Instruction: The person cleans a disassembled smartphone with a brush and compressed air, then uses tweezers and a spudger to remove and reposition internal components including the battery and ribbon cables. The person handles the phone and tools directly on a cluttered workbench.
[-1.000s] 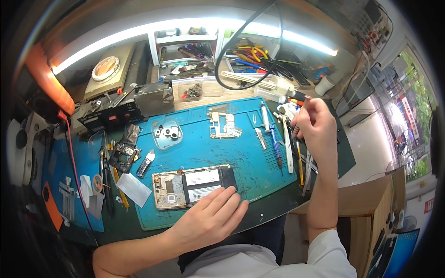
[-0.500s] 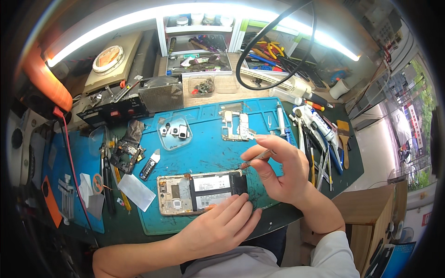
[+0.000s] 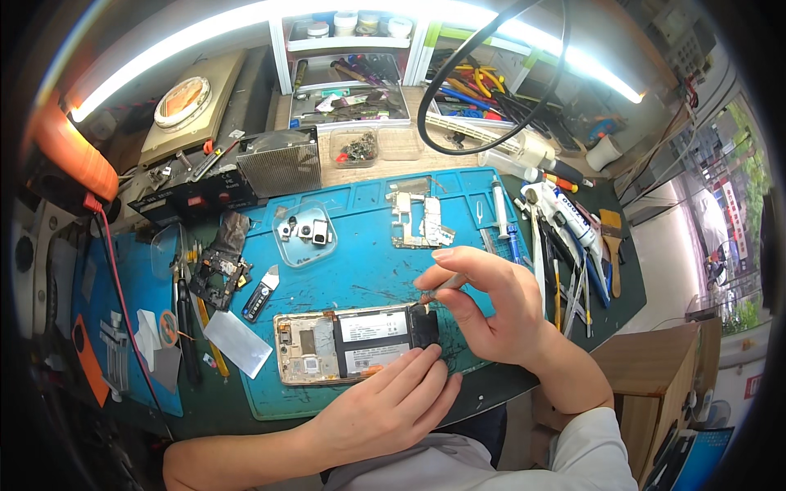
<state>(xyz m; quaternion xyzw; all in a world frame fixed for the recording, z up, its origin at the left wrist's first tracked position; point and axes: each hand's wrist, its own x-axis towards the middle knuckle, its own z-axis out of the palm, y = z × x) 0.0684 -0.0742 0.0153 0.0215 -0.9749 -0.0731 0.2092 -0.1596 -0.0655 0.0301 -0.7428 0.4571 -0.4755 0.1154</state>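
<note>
An opened phone [image 3: 307, 368] lies on the blue work mat [image 3: 286, 286], its gold frame and inner parts bare. A black and white battery [image 3: 374, 328] fills its middle. My left hand [image 3: 385, 401] rests on the phone's near right edge, fingers stretched out side by side; the thumb is hidden. Over the phone's far right corner, my right hand [image 3: 495, 307] pinches a thin greyish tool [image 3: 446, 285] between thumb and fingers. The tool's tip is close to that corner; whether it touches I cannot tell. Its exact kind does not show.
Beyond the phone are a clear box of camera modules [image 3: 304, 233] and a circuit board [image 3: 419, 221]. A utility knife [image 3: 262, 293] and a pale sheet [image 3: 237, 342] lie to the left. Syringes [image 3: 499, 209], a brush [image 3: 611, 245] and several tools lie right. A black cable [image 3: 422, 114] loops overhead.
My right hand has shifted slightly left and down, bringing the tool nearer the phone's far right corner. My left hand stays on the phone. The whole view has shifted a little.
</note>
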